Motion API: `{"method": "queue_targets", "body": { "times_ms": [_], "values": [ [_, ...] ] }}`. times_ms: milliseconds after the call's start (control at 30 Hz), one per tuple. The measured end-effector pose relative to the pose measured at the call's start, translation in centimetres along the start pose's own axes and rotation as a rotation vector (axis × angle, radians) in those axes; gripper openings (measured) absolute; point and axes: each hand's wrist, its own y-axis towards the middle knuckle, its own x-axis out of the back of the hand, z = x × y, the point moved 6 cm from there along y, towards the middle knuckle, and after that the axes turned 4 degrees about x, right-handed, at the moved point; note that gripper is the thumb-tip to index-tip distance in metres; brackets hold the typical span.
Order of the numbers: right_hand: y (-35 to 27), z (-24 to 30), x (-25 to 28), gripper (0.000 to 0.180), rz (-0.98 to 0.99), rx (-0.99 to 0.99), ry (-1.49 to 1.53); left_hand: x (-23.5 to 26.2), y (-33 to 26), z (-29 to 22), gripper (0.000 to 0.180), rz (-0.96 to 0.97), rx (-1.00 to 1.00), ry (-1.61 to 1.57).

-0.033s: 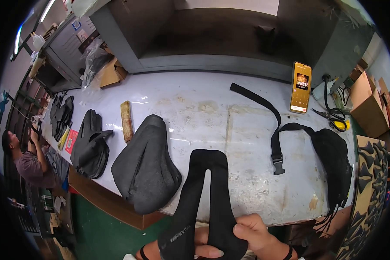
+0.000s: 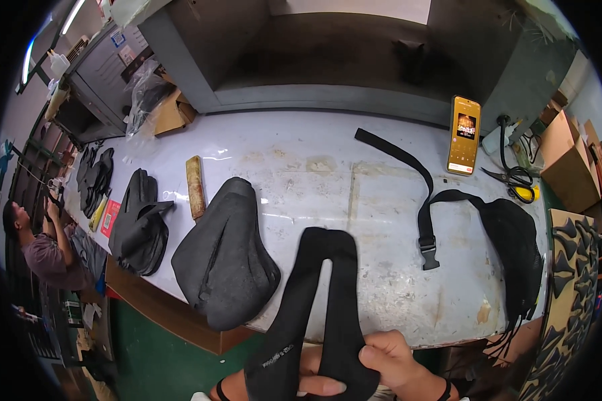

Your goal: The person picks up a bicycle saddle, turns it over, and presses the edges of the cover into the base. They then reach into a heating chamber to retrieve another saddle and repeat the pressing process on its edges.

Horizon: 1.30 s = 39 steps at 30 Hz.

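Observation:
A black bicycle saddle cover [image 2: 341,287] with a long central slit is held in front of me, its narrow end pointing away over the table edge. My right hand [image 2: 393,361] pinches the rim of its right wing between thumb and fingers. Most of my left hand [image 2: 312,371] is behind the left wing; fingers show through the slit, curled against the cover. Left of it on the table lies a dark grey padded saddle [image 2: 227,260] with a groove down its middle. Farther left sits a stack of black saddle covers [image 2: 140,227].
The white table [image 2: 301,180] also holds a worn yellowish bar [image 2: 195,187], a black waist bag [image 2: 515,247] with a buckled strap, an upright phone [image 2: 464,134] and scissors [image 2: 512,177]. A grey metal cabinet [image 2: 281,99] stands behind. Another person [image 2: 47,254] works at far left.
The narrow end of the saddle cover has swung slightly to the right. Both hands keep their hold, almost in the same place.

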Motion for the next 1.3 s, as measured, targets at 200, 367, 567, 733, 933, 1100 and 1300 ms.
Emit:
{"method": "queue_targets", "body": {
  "times_ms": [200,367,567,733,933,1100,1300],
  "values": [
    [0.2,2.4,0.8,0.026,0.046,0.189,-0.508,-2.6,2.0,0.2,0.035,0.036,-0.014,0.001],
    [0.5,6.2,0.5,0.02,-0.175,0.486,-0.83,-3.8,4.3,-0.5,0.034,0.099,-0.009,-0.004],
    [-0.1,3.4,1.0,0.019,-0.146,0.187,-0.257,-4.5,4.1,-0.6,0.032,0.139,-0.01,0.018],
    [0.3,2.6,-0.2,0.033,0.166,0.446,-0.104,-5.3,3.9,-0.3,0.032,0.176,-0.015,0.037],
    [0.3,1.7,-0.8,0.034,0.093,0.27,0.02,-4.0,2.5,-1.1,0.031,0.187,-0.025,0.068],
    [0.4,0.2,1.1,0.037,-0.174,0.303,0.215,0.2,-1.8,-1.6,0.031,0.164,-0.041,0.093],
    [-0.3,3.5,-2.0,0.03,0.026,0.569,-0.318,3.7,-0.9,-0.5,0.025,-0.336,-0.093,0.28]
  ]
}}
